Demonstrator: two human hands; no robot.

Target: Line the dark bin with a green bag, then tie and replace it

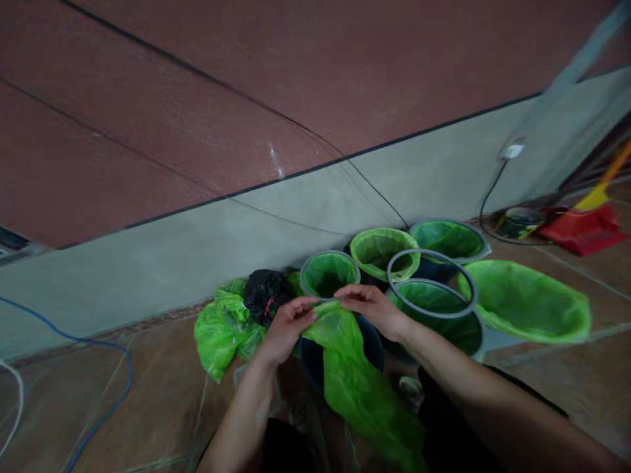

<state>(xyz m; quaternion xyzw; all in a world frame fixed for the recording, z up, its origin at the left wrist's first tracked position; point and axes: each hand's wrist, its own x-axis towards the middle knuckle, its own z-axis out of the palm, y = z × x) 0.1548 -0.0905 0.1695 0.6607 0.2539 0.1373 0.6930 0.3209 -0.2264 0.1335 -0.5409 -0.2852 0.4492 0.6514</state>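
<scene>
A long green plastic bag (350, 374) hangs from both my hands, its top edge stretched between them. My left hand (290, 322) pinches one corner, and my right hand (371, 307) grips the other with thumb and fingers. Below the bag stands a dark blue bin (310, 364), partly covered by the hanging plastic. Just beyond my fingers is a bin with a grey rim and green liner (330, 259). A loose grey ring (432, 252) rests over another green-lined bin (438, 328) right of my right hand.
More lined bins (384, 240) line the wall, with a wide green-lined one (527, 302) at right. Filled green (221, 332) and black bags (263, 292) lie left. A red dustpan (584, 230), a dark can (520, 223) and a blue cable (125, 368) are on the tiled floor.
</scene>
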